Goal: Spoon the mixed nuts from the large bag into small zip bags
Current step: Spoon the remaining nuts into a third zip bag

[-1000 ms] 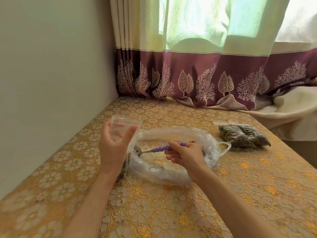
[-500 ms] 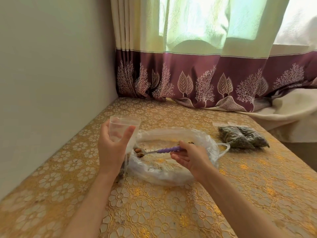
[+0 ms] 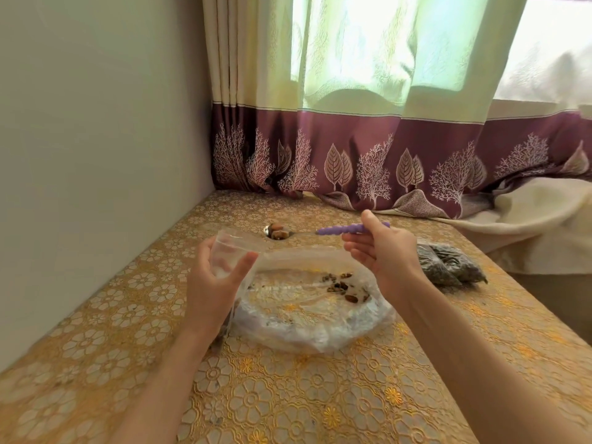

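A large clear plastic bag (image 3: 307,328) lies open on the table, with a few mixed nuts (image 3: 339,286) left inside near its right side. My left hand (image 3: 214,286) grips a small clear zip bag (image 3: 229,251) upright, its mouth held open beside the large bag's left edge. My right hand (image 3: 381,254) holds a spoon by its purple handle (image 3: 339,229). The spoon's metal bowl (image 3: 278,233) carries a few nuts and hovers just above and behind the zip bag's mouth.
Filled small bags of dark contents (image 3: 448,267) lie at the right on the table. The table has a gold floral cloth (image 3: 288,395). A wall (image 3: 96,155) runs along the left. A maroon-bordered curtain (image 3: 384,155) hangs at the back, with cream fabric (image 3: 528,225) at right.
My right hand has lifted the spoon out of the large bag, loaded with nuts, up to the zip bag's mouth. My left hand keeps the zip bag held open.
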Action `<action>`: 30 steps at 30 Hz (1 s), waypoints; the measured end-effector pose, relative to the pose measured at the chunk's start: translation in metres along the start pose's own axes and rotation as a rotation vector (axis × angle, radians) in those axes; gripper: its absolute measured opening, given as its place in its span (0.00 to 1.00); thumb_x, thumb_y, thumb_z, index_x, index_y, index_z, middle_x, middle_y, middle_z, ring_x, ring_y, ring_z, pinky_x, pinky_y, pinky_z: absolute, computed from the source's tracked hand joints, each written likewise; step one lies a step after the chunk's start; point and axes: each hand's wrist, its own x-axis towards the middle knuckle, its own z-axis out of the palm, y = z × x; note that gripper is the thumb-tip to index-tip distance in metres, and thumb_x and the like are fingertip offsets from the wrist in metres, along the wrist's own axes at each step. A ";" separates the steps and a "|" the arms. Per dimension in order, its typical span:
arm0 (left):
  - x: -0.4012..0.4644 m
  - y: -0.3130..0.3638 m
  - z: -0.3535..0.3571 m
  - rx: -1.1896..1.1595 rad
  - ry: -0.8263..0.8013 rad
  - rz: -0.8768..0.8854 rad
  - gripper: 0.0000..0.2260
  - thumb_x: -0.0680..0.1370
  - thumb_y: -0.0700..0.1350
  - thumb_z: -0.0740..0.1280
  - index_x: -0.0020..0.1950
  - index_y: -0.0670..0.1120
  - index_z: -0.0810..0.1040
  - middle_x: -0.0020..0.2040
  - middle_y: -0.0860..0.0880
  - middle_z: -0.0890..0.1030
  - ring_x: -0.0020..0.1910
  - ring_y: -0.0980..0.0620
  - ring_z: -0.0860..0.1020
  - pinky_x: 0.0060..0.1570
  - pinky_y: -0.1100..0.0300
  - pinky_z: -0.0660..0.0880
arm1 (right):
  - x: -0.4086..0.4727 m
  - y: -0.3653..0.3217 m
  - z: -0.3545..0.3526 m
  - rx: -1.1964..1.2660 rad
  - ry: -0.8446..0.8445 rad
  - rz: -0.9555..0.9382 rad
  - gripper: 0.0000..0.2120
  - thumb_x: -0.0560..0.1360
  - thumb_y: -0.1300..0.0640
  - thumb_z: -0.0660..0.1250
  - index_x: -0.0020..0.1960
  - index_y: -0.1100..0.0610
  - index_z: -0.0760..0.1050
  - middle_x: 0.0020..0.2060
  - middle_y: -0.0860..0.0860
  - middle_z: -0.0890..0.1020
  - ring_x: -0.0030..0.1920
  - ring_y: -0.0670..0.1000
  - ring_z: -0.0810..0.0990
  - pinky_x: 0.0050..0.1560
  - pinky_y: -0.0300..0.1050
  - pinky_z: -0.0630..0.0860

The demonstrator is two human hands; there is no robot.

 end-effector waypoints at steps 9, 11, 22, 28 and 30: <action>-0.001 0.001 0.003 0.005 -0.020 0.011 0.45 0.57 0.75 0.64 0.65 0.48 0.69 0.57 0.52 0.77 0.50 0.57 0.76 0.50 0.60 0.74 | -0.021 -0.007 0.026 -0.058 -0.244 -0.255 0.14 0.80 0.57 0.62 0.38 0.62 0.78 0.33 0.54 0.85 0.29 0.46 0.79 0.29 0.35 0.76; -0.002 0.002 0.003 -0.040 -0.018 0.005 0.40 0.56 0.76 0.64 0.61 0.54 0.69 0.53 0.59 0.77 0.49 0.60 0.77 0.49 0.61 0.75 | -0.024 -0.006 0.029 -0.107 -0.289 -0.342 0.13 0.80 0.59 0.62 0.38 0.61 0.77 0.34 0.53 0.85 0.30 0.47 0.80 0.31 0.37 0.77; -0.003 0.002 0.003 -0.023 0.007 0.015 0.45 0.59 0.74 0.65 0.67 0.46 0.68 0.59 0.50 0.77 0.55 0.49 0.77 0.55 0.46 0.76 | -0.023 0.002 0.005 -0.032 -0.253 -0.397 0.07 0.78 0.58 0.64 0.44 0.60 0.76 0.33 0.51 0.84 0.32 0.49 0.80 0.33 0.37 0.78; -0.003 -0.001 0.005 0.040 -0.020 0.025 0.51 0.56 0.79 0.61 0.68 0.45 0.67 0.58 0.42 0.78 0.43 0.45 0.78 0.46 0.47 0.78 | -0.015 0.026 -0.038 0.110 -0.022 -0.107 0.14 0.75 0.52 0.65 0.43 0.64 0.78 0.34 0.57 0.83 0.31 0.49 0.82 0.33 0.36 0.79; -0.003 -0.003 0.005 0.033 -0.025 0.038 0.51 0.56 0.79 0.61 0.68 0.45 0.67 0.56 0.42 0.78 0.36 0.54 0.74 0.39 0.56 0.76 | -0.012 0.035 -0.050 0.090 0.045 -0.076 0.14 0.76 0.52 0.65 0.43 0.64 0.78 0.31 0.56 0.83 0.30 0.49 0.82 0.31 0.36 0.79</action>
